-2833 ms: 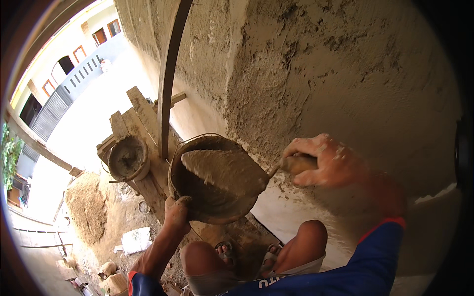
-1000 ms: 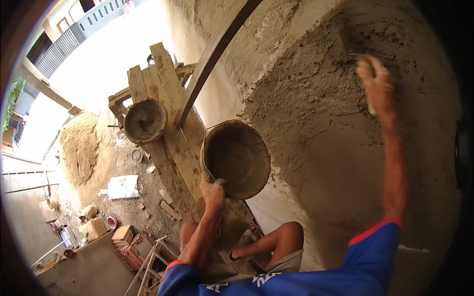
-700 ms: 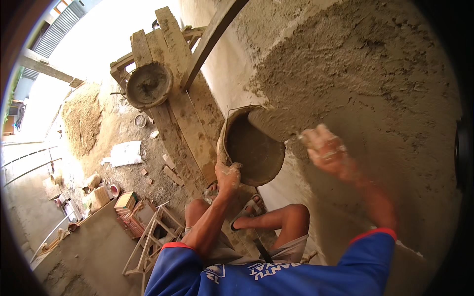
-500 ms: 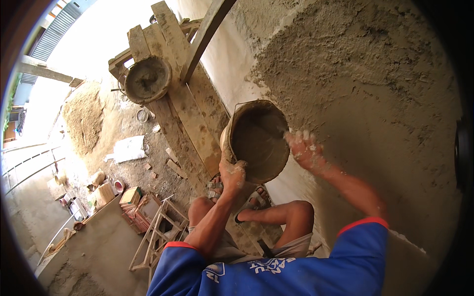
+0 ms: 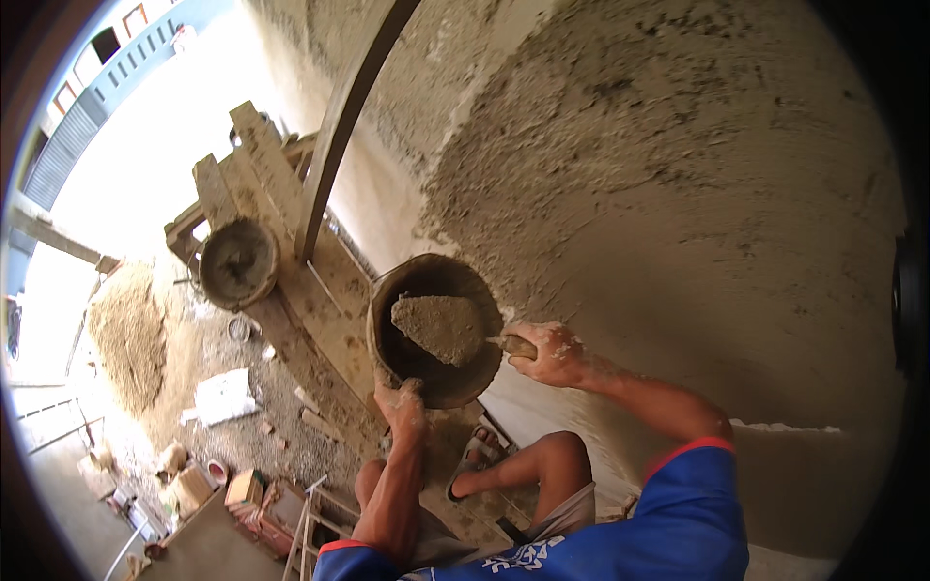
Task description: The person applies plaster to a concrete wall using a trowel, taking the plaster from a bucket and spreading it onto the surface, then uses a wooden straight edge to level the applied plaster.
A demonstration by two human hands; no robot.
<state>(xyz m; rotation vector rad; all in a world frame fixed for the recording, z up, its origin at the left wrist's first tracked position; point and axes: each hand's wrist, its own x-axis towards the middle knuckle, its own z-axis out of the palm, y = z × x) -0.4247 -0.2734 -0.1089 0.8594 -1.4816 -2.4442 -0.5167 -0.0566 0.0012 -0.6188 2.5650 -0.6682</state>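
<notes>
Right fingers (image 5: 531, 332) grip the trowel (image 5: 438, 327); left fingers (image 5: 410, 389), partly hidden, pinch the bucket (image 5: 457, 385).

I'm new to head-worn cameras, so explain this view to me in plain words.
There is no machine here, just a person's two bare hands. The view comes from a wide fisheye camera on their head, looking down, so straight edges bend near the rim.

The left hand grips the near edge of a bucket. The right hand holds a trowel by its handle; its blade, loaded with mortar, is over the bucket's mouth.

To the left, a second bucket stands on wooden planks. The large rough surface on the right is a wall.
</notes>
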